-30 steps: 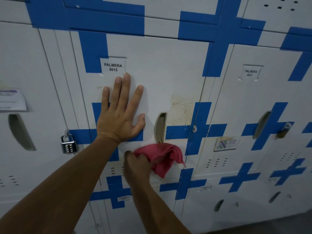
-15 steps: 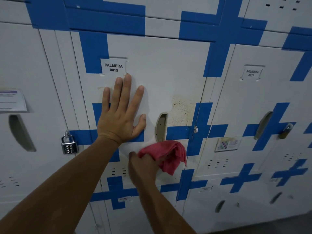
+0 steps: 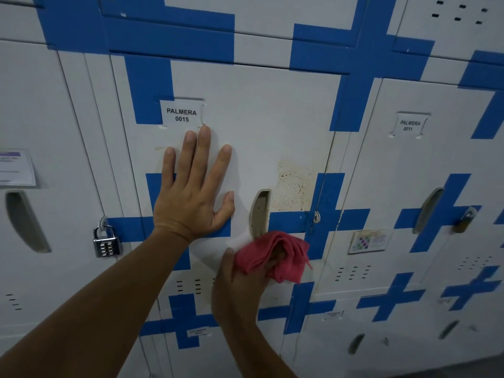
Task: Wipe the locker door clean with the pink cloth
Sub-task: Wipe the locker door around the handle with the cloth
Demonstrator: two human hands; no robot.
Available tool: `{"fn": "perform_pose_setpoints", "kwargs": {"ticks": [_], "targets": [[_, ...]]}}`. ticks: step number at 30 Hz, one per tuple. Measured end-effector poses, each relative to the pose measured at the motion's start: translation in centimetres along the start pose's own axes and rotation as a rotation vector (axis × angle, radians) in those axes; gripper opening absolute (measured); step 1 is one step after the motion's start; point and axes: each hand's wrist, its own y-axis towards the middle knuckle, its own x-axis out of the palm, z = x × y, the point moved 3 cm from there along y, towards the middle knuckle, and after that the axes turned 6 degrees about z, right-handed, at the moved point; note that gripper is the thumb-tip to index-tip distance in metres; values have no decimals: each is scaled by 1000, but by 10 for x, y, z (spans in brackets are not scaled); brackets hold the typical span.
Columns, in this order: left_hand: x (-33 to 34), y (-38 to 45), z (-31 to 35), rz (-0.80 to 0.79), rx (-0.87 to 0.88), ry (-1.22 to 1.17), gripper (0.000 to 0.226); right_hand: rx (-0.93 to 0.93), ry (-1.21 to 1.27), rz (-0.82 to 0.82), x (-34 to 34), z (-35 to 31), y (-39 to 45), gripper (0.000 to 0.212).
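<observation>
Far to the left, at about 9 o'clock from my hands, a silver padlock (image 3: pixel 105 242) hangs on the next locker. I leave it alone.

Next comes my left hand (image 3: pixel 192 192). It lies flat on the locker door (image 3: pixel 261 126) with all its fingers spread wide. It holds nothing. It just leans on the door so the door does not wobble. Right above its fingertips, at 12 o'clock, is the name tag (image 3: pixel 182 112) that says PALMERA 0015.

A bit more to the right is my right hand (image 3: pixel 241 282). Its fingers are curled tight around the pink cloth (image 3: pixel 274 256). The cloth is bunched up in a ball and pushed on the door, low down, just under the handle slot (image 3: pixel 260 212).

Now the big thing. The brown dirty patch (image 3: pixel 293 186) sits up and a little to the right of the cloth, at about 1 o'clock. It is taller than it is wide, so it runs up and down next to the slot. My right hand is the near one and it already has the cloth, so I think that hand should slide up past the slot and rub up and down there. I think the cloth could catch on the slot edge, so I would go around it. The dirt looks stuck on, so I guess it needs a hard push.
</observation>
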Motion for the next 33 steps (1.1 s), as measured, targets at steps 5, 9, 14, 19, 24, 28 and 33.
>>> {"fn": "perform_pose_setpoints", "kwargs": {"ticks": [5, 9, 14, 19, 24, 28, 33], "targets": [[1, -1, 2, 35, 5, -1, 78, -467, -326, -56, -31, 9, 17, 79], [1, -1, 2, 42, 9, 9, 78, -603, -430, -114, -47, -1, 38, 76], [1, 0, 2, 30, 1, 1, 79, -869, -607, -19, -49, -32, 53, 84], [1, 0, 2, 18, -4, -5, 80, -951, -692, 2, -52, -63, 67, 87], [1, -1, 2, 8, -4, -13, 81, -1123, -737, 40, -51, -102, 84, 87], [2, -1, 2, 1, 0, -15, 81, -1129, -737, 50, -52, -115, 86, 84], [0, -1, 2, 6, -1, -19, 80, -1035, -738, 72, -56, -100, 80, 83]]}}
